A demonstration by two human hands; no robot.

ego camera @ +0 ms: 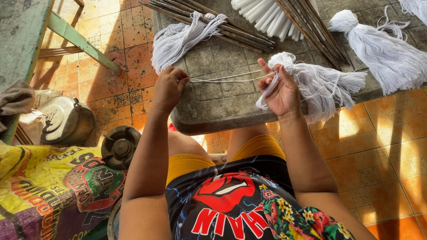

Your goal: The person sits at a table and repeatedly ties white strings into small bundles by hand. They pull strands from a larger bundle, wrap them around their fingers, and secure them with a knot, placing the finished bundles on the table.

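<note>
A bunch of white yarn [311,84] is held in the right hand [281,91]. The hand is turned palm up, w/ fingers curled around the knotted top of the bunch. The loose ends of the bunch are spread out to the right, over the edge of the grey stone table [213,106].

A thin white string [227,78] is pulled tight btwn the two hands. One end is pinched by the left hand [169,86], which is closed into a small fist just above the table top. The other end is kept at the right hand, next to the bunch.

More white yarn bunches are laid on the table. One [178,38] is seen at the back left, near the left hand, partly over some dark thin sticks [213,22]. Another [387,49] is laid far right. A 3rd pile of thick white cords [262,15] is seen at the top, under more sticks.

On the orange tile floor [382,151], at the left, a metal pot [64,120] and a round black part [120,146] are placed beside a yellow printed sack [40,186]. A green wood frame [75,40] is seen at the top left.
</note>
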